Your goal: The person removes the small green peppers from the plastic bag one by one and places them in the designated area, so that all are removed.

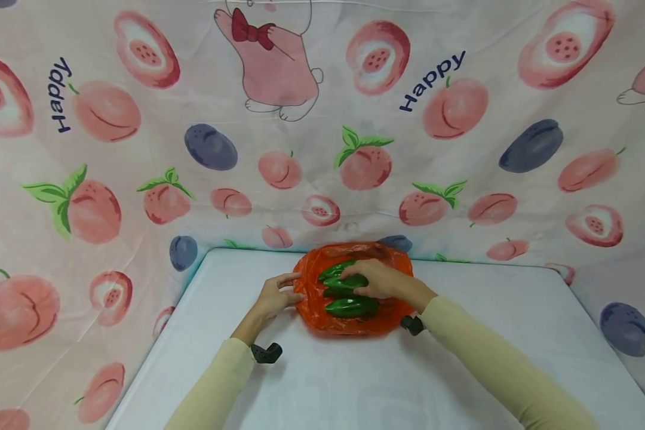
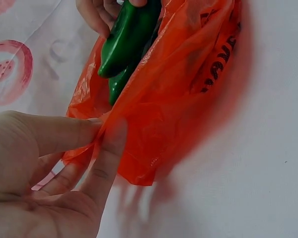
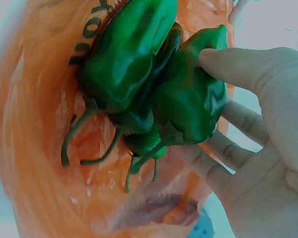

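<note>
An orange-red plastic bag [image 1: 313, 319] lies spread on the white table with several green peppers [image 1: 352, 308] on it. At its left edge, my left hand [image 1: 271, 297] pinches the thin plastic between thumb and fingers; the left wrist view shows the bag's rim [image 2: 109, 116] bunched there. My right hand [image 1: 375, 279] reaches over the bag from the right and holds one green pepper [image 3: 191, 91], thumb on top and fingers beneath it. Beside that pepper, other long peppers [image 3: 126, 59] lie close together, their stems [image 3: 77, 134] pointing toward the right wrist camera.
The white table [image 1: 322, 382] extends around the bag on both sides and in front. A fruit-printed cloth [image 1: 322, 137] hangs just behind the table's far edge. Black wrist cameras [image 1: 267, 353] sit below both wrists, and dark lettering [image 2: 221, 64] marks the bag.
</note>
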Motion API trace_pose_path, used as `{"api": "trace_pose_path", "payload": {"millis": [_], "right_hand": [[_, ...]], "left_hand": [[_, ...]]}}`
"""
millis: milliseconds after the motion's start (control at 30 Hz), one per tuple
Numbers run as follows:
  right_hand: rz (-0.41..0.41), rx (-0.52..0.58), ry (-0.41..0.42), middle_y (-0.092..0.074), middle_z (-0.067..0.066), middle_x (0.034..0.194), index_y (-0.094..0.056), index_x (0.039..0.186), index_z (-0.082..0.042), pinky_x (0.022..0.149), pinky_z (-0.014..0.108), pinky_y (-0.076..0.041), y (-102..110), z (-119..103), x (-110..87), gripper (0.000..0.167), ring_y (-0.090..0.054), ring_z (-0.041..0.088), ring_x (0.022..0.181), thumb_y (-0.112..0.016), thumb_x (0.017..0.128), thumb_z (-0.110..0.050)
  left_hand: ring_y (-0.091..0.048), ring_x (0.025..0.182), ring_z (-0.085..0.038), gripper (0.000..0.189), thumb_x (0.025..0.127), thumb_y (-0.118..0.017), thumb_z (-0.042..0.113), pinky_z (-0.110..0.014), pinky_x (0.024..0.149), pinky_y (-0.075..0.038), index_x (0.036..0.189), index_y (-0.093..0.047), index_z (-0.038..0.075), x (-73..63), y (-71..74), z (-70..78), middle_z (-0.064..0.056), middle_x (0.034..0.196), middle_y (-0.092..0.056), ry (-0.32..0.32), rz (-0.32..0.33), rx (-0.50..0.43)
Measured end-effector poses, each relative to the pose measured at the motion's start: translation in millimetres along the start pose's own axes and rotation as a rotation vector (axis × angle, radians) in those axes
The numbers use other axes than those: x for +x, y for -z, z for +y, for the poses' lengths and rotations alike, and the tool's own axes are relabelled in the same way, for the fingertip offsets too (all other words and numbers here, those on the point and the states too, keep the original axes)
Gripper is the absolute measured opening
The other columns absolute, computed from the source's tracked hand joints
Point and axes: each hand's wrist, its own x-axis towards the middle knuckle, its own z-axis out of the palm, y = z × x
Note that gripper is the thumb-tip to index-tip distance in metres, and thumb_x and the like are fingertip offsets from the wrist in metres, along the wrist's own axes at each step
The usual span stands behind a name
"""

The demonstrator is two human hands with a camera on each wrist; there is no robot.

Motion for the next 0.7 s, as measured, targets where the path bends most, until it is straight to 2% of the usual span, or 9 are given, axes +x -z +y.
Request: {"api": "trace_pose_path", "payload": {"millis": [267, 467, 700], "right_hand": [[0.045, -0.022, 0.088, -0.065, 0.004, 0.132, -0.067, 0.133, -0.016, 0.103, 0.046, -0.051, 17.7, -4.1, -11.4, 0.042, -0.060, 0.024, 0.120, -0.079, 0.092, -0.014], [0.082, -0.018, 0.092, -0.065, 0.004, 0.131, -0.066, 0.134, -0.016, 0.093, 0.040, -0.055, 27.7, -3.9, -16.9, 0.044, -0.063, 0.021, 0.108, -0.079, 0.093, -0.019], [0.121, 0.014, 0.089, -0.066, 0.006, 0.132, -0.066, 0.132, -0.014, 0.092, 0.046, -0.057, 32.5, -2.9, -24.6, 0.044, -0.064, 0.025, 0.110, -0.081, 0.091, -0.018]], "left_hand": [[-0.065, 0.082, -0.019, 0.055, 0.086, -0.072, -0.014, -0.039, 0.074, -0.063, 0.138, -0.062, 0.001, -1.6, -1.4, 1.3, -0.024, 0.127, -0.057, 0.003, 0.012, -0.003], [-0.066, 0.082, -0.020, 0.054, 0.085, -0.072, -0.012, -0.036, 0.072, -0.063, 0.137, -0.064, 0.002, -0.6, -1.2, 2.3, -0.021, 0.123, -0.059, 0.015, 0.022, -0.004], [-0.066, 0.084, -0.021, 0.053, 0.086, -0.073, -0.011, -0.035, 0.073, -0.063, 0.136, -0.065, 0.005, 0.1, -1.3, 2.2, -0.019, 0.121, -0.060, 0.020, 0.035, -0.003]]}}
